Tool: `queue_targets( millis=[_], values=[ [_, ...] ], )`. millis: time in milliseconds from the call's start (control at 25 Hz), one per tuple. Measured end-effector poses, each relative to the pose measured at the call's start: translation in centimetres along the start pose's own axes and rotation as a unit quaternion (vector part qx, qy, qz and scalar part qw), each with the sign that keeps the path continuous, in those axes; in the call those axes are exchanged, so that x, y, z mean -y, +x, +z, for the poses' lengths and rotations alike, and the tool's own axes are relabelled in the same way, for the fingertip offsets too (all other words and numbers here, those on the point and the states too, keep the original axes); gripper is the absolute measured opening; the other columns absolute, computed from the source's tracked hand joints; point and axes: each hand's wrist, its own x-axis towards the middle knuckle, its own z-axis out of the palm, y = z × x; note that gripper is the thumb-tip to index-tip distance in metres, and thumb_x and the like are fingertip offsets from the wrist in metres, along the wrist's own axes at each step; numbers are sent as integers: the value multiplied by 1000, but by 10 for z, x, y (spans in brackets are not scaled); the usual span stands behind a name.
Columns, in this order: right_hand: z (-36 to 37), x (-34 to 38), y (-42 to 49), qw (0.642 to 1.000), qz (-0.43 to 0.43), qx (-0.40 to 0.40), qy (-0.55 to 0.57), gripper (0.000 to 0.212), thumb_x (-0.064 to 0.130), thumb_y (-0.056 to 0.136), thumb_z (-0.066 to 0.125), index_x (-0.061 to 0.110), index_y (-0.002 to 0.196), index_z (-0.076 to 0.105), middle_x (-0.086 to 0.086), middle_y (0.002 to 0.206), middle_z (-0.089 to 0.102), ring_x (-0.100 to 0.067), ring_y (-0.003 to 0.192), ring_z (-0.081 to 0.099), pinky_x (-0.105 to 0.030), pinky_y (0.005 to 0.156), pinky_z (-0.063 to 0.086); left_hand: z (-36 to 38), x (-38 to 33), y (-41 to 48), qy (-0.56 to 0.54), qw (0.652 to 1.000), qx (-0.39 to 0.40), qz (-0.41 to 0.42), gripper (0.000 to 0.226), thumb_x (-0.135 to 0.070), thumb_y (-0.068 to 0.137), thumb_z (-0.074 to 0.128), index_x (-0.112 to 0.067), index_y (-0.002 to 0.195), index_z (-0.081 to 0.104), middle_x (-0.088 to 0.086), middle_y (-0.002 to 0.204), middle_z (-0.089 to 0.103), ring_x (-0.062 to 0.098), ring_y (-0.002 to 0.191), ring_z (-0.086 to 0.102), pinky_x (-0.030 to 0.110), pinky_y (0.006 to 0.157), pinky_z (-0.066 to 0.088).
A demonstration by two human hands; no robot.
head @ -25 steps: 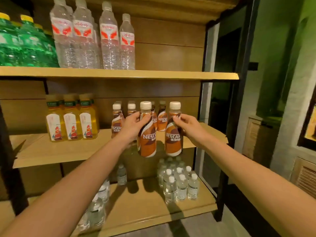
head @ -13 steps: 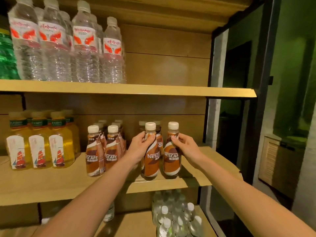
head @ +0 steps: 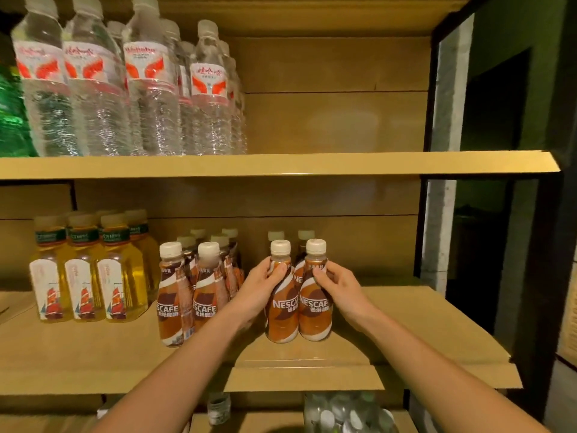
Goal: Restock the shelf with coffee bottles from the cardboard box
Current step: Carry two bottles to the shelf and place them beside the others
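Clasping left grip (head: 262, 289): the left bottle (head: 282, 317) is being held by its shoulder, with the thumb in front and the fingers curled round it.
Right grip (head: 343, 292): the right bottle (head: 316, 317) is being pinched just below the cap by curled fingers and thumb.
Two held bottles: they are being kept upright, side by side and touching, with their bases on the middle shelf (head: 421, 323).
Behind them: two more capped bottles (head: 306, 235) are being mostly hidden by the held pair.
Coffee group (head: 187, 301): it is being kept on the same shelf, just left of the left grip.
Yellow drinks (head: 84, 276): they are being kept farther left on that shelf.
Water bottles (head: 125, 89): they are being carried by the top shelf (head: 281, 165).
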Motion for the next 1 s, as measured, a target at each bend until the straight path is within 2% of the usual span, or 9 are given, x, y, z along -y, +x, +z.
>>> queue_targets(
  millis=[80, 120, 200, 280, 400, 520, 640, 880, 1000],
  values=[
    [3, -3, -1, 1000, -4, -12, 0, 26, 26, 94, 49, 22, 118, 52, 3, 111, 65, -14, 106, 63, -16, 73, 53, 1, 7, 0, -8, 1000, 5, 1, 26, -33, 93, 47, -30, 119, 45, -13, 107, 59, 2, 100, 59, 13, 68, 47],
    [3, -3, -3, 1000, 3, -29, -3, 32, 28, 93, 51, 22, 124, 48, 4, 115, 62, -13, 108, 60, -17, 75, 52, 2, 14, -3, 4, 1000, -7, 7, 39, -36, 89, 53, -30, 126, 41, -15, 112, 56, 4, 106, 56, 14, 75, 46],
    [1, -8, -12, 996, 30, -76, -44, 54, 36, 88, 58, 21, 135, 37, 3, 124, 54, -12, 110, 54, -21, 84, 48, 8, 34, -11, 88, 991, -96, 22, 75, -46, 74, 70, -26, 136, 32, -13, 123, 50, 7, 113, 51, 23, 90, 44],
    [0, -20, -26, 986, 62, -88, -129, 73, 44, 79, 67, 20, 139, 32, 4, 126, 53, -9, 107, 52, -26, 90, 47, 14, 56, -21, 203, 961, -187, -2, 91, -56, 59, 77, -23, 130, 32, -7, 124, 49, 13, 114, 51, 32, 95, 44],
    [12, -39, -45, 957, 86, -57, -271, 79, 58, 68, 70, 23, 132, 38, 5, 124, 59, -12, 107, 57, -30, 91, 49, 21, 74, -27, 309, 928, -204, -37, 81, -64, 51, 77, -25, 107, 34, -3, 113, 57, 18, 105, 57, 34, 85, 49],
    [20, -49, -47, 911, 58, -96, -397, 66, 62, 71, 65, 24, 122, 48, 5, 115, 65, -14, 101, 62, -30, 84, 52, 20, 75, -28, 301, 928, -217, -24, 64, -57, 58, 78, -23, 96, 39, -3, 99, 60, 16, 94, 60, 32, 75, 51],
    [21, -51, -44, 904, 55, -108, -410, 57, 58, 74, 65, 23, 117, 52, 4, 112, 67, -13, 98, 63, -29, 84, 51, 18, 77, -31, 309, 925, -220, -18, 54, -50, 67, 75, -22, 100, 43, -3, 103, 62, 16, 96, 60, 32, 77, 50],
    [27, -57, -36, 882, 42, -113, -456, 55, 62, 75, 61, 23, 114, 53, 4, 110, 67, -14, 100, 62, -32, 91, 47, 17, 84, -28, 376, 901, -214, -12, 53, -52, 80, 62, -20, 118, 43, -2, 117, 59, 17, 109, 56, 30, 86, 46],
    [27, -59, -33, 851, 57, -119, -508, 56, 66, 76, 55, 22, 111, 56, 3, 114, 65, -16, 109, 57, -35, 96, 40, 16, 93, -19, 429, 882, -193, -25, 48, -57, 84, 52, -18, 112, 53, 0, 115, 60, 18, 111, 52, 31, 89, 46]
  ],
)
